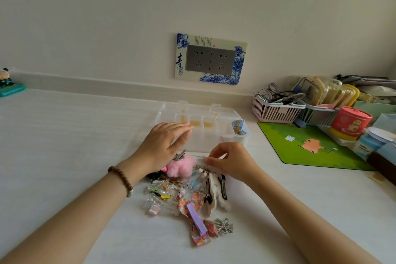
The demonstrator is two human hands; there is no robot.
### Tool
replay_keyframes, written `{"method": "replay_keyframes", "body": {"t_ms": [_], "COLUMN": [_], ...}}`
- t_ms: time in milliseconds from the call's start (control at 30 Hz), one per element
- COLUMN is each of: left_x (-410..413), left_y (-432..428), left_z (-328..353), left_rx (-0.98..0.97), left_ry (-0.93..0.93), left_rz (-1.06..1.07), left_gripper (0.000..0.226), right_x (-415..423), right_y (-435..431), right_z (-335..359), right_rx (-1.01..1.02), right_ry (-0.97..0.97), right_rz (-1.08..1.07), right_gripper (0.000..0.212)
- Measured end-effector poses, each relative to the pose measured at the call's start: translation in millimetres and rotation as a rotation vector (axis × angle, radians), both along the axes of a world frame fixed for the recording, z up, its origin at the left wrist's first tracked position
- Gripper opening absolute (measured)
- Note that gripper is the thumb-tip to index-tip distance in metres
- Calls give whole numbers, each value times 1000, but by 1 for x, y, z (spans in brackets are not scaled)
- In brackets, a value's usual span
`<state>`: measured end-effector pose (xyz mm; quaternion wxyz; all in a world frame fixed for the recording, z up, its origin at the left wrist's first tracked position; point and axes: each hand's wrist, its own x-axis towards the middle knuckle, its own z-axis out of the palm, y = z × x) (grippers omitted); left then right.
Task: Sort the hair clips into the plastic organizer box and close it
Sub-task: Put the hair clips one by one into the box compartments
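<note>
A clear plastic organizer box (214, 139) stands open on the white table, its lid tipped back toward the wall. A blue checked bow clip (238, 126) lies in its rightmost compartment. In front of it sits a pile of hair clips (188, 195): a fluffy pink one (180, 167), clear ones, a floral bow with a purple clip (198, 221) and a silver bow clip (225, 225). My left hand (165, 146) hovers flat over the box's left front, fingers apart, holding nothing. My right hand (231, 161) pinches a clear clip (202, 160) at the pile's top.
A green mouse mat (310, 146) lies to the right. Behind it stand a pink basket (274, 111) with glasses, a red tin (349, 123) and other clutter. A small figurine (8, 83) sits at the far left. A wall socket (211, 59) is above the box.
</note>
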<state>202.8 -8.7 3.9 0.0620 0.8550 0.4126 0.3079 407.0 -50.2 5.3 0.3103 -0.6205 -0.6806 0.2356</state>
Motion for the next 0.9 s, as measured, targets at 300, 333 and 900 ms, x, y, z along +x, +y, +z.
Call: {"method": "replay_keyframes", "body": {"t_ms": [300, 333, 900], "left_x": [0, 0, -1], "left_y": [2, 1, 0], "left_z": [-2, -2, 0], "left_rx": [3, -4, 2], "left_ry": [-6, -10, -49], "left_rz": [1, 3, -25], "left_gripper": [72, 71, 77], "right_x": [12, 15, 21], "right_y": [-2, -2, 53], "right_z": [21, 30, 52], "right_rx": [-37, 19, 402], "right_ry": [292, 388, -52], "right_rz": [106, 106, 85], "right_gripper": [27, 28, 10]}}
